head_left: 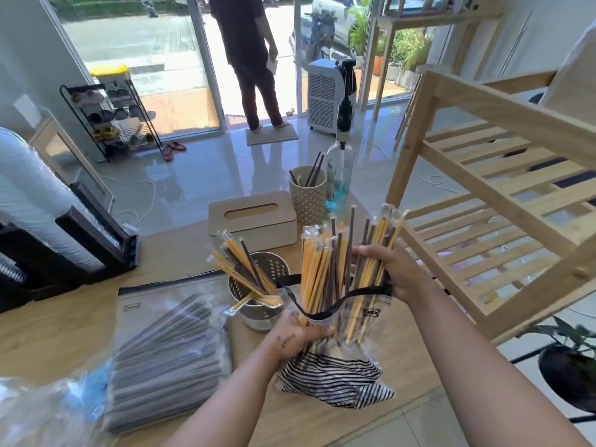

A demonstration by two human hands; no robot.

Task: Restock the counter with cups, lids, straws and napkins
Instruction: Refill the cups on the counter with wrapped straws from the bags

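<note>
wrapped straws, yellow and brown, upright in a clear zip bag just right of the perforated holder. left hand low on the bag, fingers curled tight round it and the straws inside. right hand clamped on the bundle at the bag's black rim. more straws leaning inside the holder. left of the holder, a flat bag of grey straws; behind the holder, a tissue box and a patterned cup.

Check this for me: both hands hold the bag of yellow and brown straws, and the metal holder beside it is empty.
Wrong on the holder: the head view shows it already has yellow and brown straws standing in it. The left hand and right hand do hold the bag.
</note>
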